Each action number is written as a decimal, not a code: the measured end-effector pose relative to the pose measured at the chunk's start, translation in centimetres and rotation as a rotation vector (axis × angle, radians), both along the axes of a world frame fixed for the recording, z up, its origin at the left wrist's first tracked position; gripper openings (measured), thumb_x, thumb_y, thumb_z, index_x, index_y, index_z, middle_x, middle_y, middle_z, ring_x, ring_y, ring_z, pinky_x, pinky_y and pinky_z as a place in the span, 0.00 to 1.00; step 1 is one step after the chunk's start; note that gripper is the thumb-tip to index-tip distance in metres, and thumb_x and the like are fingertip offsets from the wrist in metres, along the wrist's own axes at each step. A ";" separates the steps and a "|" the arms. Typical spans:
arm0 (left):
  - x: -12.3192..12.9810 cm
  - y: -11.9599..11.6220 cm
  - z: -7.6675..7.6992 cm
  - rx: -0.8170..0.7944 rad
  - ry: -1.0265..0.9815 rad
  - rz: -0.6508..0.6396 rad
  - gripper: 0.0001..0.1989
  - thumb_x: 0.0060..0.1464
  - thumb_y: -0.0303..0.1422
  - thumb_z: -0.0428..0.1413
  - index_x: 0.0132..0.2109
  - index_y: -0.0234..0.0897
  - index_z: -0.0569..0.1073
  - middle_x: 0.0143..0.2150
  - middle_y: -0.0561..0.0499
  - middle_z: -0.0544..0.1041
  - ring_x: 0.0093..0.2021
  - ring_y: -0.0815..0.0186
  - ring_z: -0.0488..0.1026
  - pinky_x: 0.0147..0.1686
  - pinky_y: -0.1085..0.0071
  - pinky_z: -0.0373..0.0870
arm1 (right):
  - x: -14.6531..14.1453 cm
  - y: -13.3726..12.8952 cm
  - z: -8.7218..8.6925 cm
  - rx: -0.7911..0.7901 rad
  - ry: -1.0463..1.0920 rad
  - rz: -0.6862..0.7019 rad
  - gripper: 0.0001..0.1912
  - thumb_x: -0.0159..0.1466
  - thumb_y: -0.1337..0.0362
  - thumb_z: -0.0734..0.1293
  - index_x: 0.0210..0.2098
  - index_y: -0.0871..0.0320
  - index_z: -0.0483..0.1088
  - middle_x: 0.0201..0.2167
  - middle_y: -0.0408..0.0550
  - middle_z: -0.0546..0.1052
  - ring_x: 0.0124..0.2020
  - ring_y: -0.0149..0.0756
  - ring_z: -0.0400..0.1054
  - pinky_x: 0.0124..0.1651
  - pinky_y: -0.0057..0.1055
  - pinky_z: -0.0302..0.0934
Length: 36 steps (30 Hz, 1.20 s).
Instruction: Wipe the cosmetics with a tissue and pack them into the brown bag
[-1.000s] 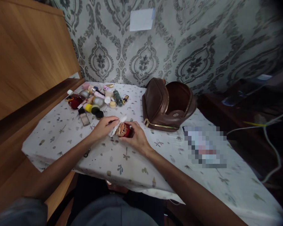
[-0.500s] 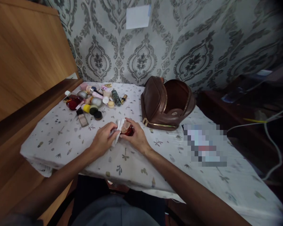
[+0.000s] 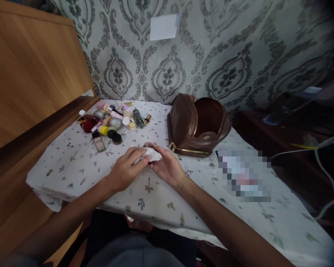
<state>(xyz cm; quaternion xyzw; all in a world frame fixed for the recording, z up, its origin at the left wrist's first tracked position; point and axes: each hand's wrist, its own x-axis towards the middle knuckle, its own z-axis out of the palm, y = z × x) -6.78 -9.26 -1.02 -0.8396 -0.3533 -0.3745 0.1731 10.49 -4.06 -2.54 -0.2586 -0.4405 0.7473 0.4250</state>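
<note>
Over the near middle of the table, my right hand [image 3: 168,167] grips a small, rounded reddish-brown glass container [image 3: 149,144], fingers curled round its far and right sides. My left hand [image 3: 128,167] is closed on a crumpled white wipe [image 3: 152,153] and presses it against the container. Most of the container is covered by the wipe and my fingers, so its exact kind cannot be made out. Just beyond my right hand stands a brown leather bag [image 3: 183,122], its zipped top gaping.
Several cosmetics lie in a cluster at the back left, among them a dark red bottle [image 3: 87,125], a black-capped bottle [image 3: 98,142] and a black lid [image 3: 117,139]. A blurred-out flat object [image 3: 243,176] rests on the right of the patterned tablecloth [image 3: 89,170]. Cables [image 3: 327,178] hang at the right.
The wipe has moved from the container's left side to over its front and top, with my left hand shifting right. The container now shows less.
</note>
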 end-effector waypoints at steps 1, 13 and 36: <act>0.0 -0.1 0.0 0.002 0.015 -0.024 0.12 0.63 0.23 0.49 0.50 0.36 0.74 0.48 0.40 0.77 0.51 0.58 0.71 0.50 0.58 0.75 | 0.1 0.1 0.0 -0.018 -0.017 -0.005 0.21 0.62 0.46 0.63 0.46 0.52 0.74 0.49 0.48 0.77 0.49 0.44 0.72 0.47 0.42 0.69; 0.2 1.1 1.0 -0.301 -0.297 -0.068 0.11 0.66 0.28 0.49 0.50 0.39 0.75 0.45 0.46 0.77 0.46 0.63 0.74 0.47 0.64 0.72 | 0.1 -0.1 -0.2 -0.229 0.137 -0.005 0.18 0.53 0.55 0.75 0.42 0.51 0.73 0.41 0.44 0.78 0.39 0.37 0.70 0.35 0.31 0.67; 0.1 0.6 2.2 -0.295 -0.358 0.018 0.09 0.64 0.27 0.50 0.46 0.38 0.74 0.41 0.49 0.73 0.42 0.65 0.72 0.42 0.68 0.71 | 0.7 0.3 -0.2 -0.290 0.267 0.048 0.16 0.52 0.58 0.76 0.35 0.54 0.68 0.31 0.42 0.75 0.30 0.33 0.69 0.28 0.28 0.65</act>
